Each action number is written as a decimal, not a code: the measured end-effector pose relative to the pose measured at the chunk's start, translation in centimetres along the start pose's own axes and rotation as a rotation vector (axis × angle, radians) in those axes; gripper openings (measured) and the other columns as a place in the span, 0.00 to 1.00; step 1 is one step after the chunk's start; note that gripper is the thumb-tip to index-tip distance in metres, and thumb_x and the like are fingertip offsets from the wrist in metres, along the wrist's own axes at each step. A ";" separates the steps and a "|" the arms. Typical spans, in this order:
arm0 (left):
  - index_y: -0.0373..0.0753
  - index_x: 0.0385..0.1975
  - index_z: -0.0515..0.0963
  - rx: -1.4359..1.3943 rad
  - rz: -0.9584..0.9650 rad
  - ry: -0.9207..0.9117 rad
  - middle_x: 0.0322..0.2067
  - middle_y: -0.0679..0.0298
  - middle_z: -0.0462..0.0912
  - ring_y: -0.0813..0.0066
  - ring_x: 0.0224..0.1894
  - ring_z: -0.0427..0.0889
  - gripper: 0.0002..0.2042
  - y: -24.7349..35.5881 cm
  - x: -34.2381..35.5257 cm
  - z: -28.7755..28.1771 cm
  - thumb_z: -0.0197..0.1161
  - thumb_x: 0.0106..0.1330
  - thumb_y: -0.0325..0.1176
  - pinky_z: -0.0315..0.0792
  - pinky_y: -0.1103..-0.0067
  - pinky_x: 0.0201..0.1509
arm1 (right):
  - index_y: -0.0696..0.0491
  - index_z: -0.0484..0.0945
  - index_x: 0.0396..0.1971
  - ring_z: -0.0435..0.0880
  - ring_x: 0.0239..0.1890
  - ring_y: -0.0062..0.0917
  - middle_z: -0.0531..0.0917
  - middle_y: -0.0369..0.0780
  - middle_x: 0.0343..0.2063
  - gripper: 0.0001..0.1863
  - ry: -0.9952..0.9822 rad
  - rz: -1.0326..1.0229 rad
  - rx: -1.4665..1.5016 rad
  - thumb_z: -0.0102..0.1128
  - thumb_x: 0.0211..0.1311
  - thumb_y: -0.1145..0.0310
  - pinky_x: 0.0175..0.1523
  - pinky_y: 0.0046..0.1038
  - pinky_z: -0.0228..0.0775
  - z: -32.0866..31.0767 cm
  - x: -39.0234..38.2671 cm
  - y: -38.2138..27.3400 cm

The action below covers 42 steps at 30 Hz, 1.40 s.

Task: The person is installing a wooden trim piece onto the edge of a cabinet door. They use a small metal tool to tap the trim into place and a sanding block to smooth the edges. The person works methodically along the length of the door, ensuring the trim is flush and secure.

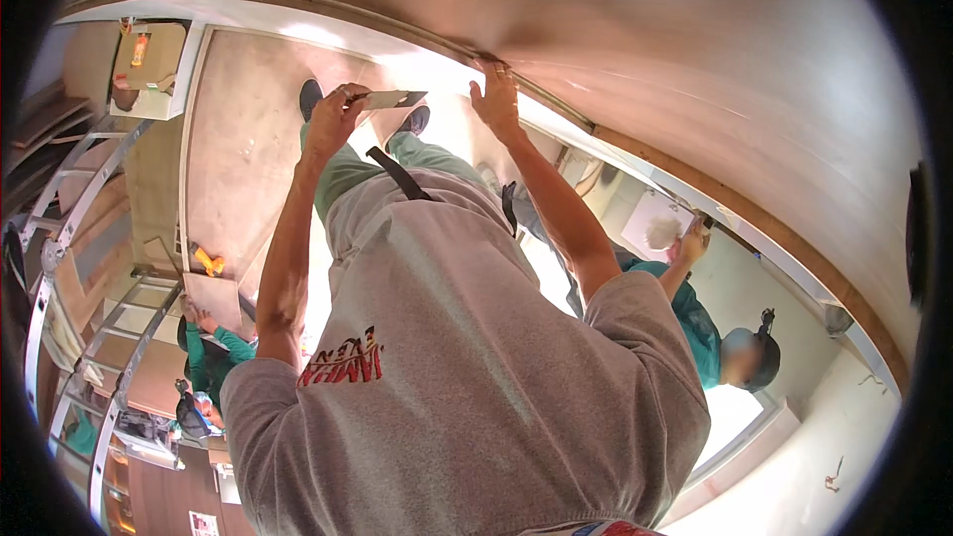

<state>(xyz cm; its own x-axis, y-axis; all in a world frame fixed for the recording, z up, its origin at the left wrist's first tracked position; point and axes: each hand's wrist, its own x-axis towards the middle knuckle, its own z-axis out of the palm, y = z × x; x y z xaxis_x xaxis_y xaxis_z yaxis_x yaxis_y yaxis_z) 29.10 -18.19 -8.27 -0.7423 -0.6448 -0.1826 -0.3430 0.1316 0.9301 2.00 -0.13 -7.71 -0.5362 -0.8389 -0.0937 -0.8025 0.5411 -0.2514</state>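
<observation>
My left hand (336,121) is closed around one end of a thin, flat, pale piece (382,99) with a darker far end. Its exact kind does not show. The piece points right, across toward my other hand, and does not touch it. My right hand (498,104) is raised with the thumb apart and the fingers stretched. Its fingertips rest at the lower edge strip (561,109) of a large brown wooden panel (715,50), and no object shows in it.
An aluminium ladder (74,208) stands at the left, near a cardboard box (149,65). Two people in green work nearby: one at lower left handles a square board (213,300), the other at right raises a hand (692,241) to the panel's edge. A yellow-orange tool (207,260) lies left.
</observation>
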 end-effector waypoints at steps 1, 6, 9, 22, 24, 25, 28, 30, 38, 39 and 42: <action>0.36 0.40 0.80 -0.019 0.004 0.003 0.37 0.56 0.84 0.64 0.36 0.85 0.06 0.3 0.2 -0.2 0.61 0.66 0.28 0.79 0.73 0.38 | 0.49 0.70 0.58 0.71 0.57 0.46 0.74 0.46 0.55 0.26 0.008 -0.003 0.001 0.62 0.57 0.65 0.60 0.49 0.63 0.1 0.3 -0.7; 0.35 0.41 0.79 -0.082 0.004 0.026 0.36 0.57 0.84 0.64 0.36 0.85 0.07 1.8 0.6 -0.7 0.61 0.66 0.28 0.78 0.73 0.38 | 0.49 0.70 0.58 0.69 0.60 0.44 0.74 0.45 0.56 0.26 0.051 0.001 0.064 0.62 0.57 0.65 0.63 0.50 0.59 0.8 1.2 -2.5; 0.35 0.41 0.79 -0.039 -0.009 0.029 0.35 0.57 0.85 0.65 0.35 0.85 0.07 2.6 0.5 -1.6 0.60 0.66 0.28 0.78 0.74 0.38 | 0.51 0.72 0.55 0.68 0.61 0.45 0.74 0.46 0.56 0.25 0.048 0.031 0.108 0.62 0.55 0.66 0.66 0.49 0.55 0.5 1.2 -3.0; 0.35 0.47 0.77 -0.355 -0.172 0.241 0.38 0.65 0.81 0.79 0.39 0.79 0.10 -3.3 -1.7 -10.5 0.60 0.69 0.30 0.77 0.79 0.46 | 0.51 0.45 0.73 0.39 0.76 0.38 0.45 0.41 0.74 0.48 -0.018 0.207 -0.161 0.61 0.58 0.55 0.72 0.61 0.30 3.2 -3.8 -6.0; 0.35 0.46 0.77 -0.344 -0.162 0.269 0.36 0.64 0.82 0.79 0.39 0.79 0.10 -3.4 -1.5 -12.7 0.60 0.69 0.31 0.77 0.78 0.46 | 0.51 0.43 0.73 0.40 0.76 0.38 0.46 0.40 0.74 0.49 0.085 0.300 -0.226 0.62 0.58 0.57 0.72 0.61 0.31 3.5 -5.3 -3.6; 0.34 0.45 0.77 -0.339 -0.160 0.277 0.36 0.64 0.82 0.79 0.38 0.80 0.10 -3.3 -1.1 -13.6 0.60 0.69 0.32 0.78 0.78 0.46 | 0.51 0.43 0.73 0.40 0.76 0.37 0.47 0.40 0.74 0.48 0.115 0.487 -0.238 0.61 0.59 0.57 0.71 0.61 0.30 4.3 -6.4 -1.1; 0.35 0.45 0.77 -0.344 -0.137 0.252 0.36 0.65 0.81 0.79 0.39 0.80 0.11 -4.3 -0.3 -16.6 0.61 0.68 0.32 0.78 0.77 0.46 | 0.52 0.42 0.74 0.38 0.77 0.35 0.42 0.41 0.75 0.44 0.071 1.117 -0.234 0.51 0.63 0.54 0.71 0.60 0.28 3.7 -8.7 5.3; 0.35 0.46 0.76 -0.278 -0.161 0.240 0.37 0.64 0.81 0.79 0.40 0.79 0.11 -5.0 0.6 -18.3 0.61 0.68 0.32 0.78 0.76 0.46 | 0.50 0.40 0.74 0.39 0.77 0.33 0.44 0.37 0.75 0.46 0.187 0.992 -0.206 0.54 0.63 0.55 0.71 0.61 0.25 2.7 -10.1 7.0; 0.36 0.48 0.75 -0.289 -0.215 0.176 0.40 0.66 0.79 0.78 0.43 0.78 0.11 -4.2 2.2 -18.5 0.59 0.69 0.31 0.77 0.74 0.51 | 0.47 0.44 0.74 0.38 0.77 0.35 0.43 0.38 0.75 0.48 0.114 0.391 -0.130 0.61 0.56 0.59 0.72 0.61 0.29 2.9 -5.4 -1.5; 0.36 0.48 0.75 -0.303 -0.208 0.181 0.40 0.66 0.79 0.78 0.43 0.78 0.12 -4.1 2.1 -18.2 0.59 0.68 0.31 0.77 0.74 0.51 | 0.47 0.44 0.74 0.38 0.77 0.35 0.44 0.38 0.75 0.49 0.124 0.435 -0.167 0.61 0.56 0.59 0.72 0.61 0.29 2.8 -5.5 -0.5; 0.35 0.48 0.75 -0.301 -0.225 0.169 0.40 0.65 0.78 0.76 0.43 0.78 0.12 -3.2 1.9 -17.3 0.59 0.68 0.31 0.77 0.73 0.51 | 0.46 0.43 0.74 0.38 0.76 0.34 0.41 0.36 0.75 0.51 0.072 0.612 -0.309 0.63 0.54 0.56 0.72 0.61 0.34 1.5 -8.0 4.2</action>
<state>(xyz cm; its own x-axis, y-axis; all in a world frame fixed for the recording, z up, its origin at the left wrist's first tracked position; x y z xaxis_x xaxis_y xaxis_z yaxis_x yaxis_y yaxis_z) 38.78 -32.87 -6.08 -0.5544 -0.7500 -0.3607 -0.2838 -0.2371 0.9291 3.36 8.77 -9.46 -0.9242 -0.3764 -0.0645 -0.3815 0.9174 0.1132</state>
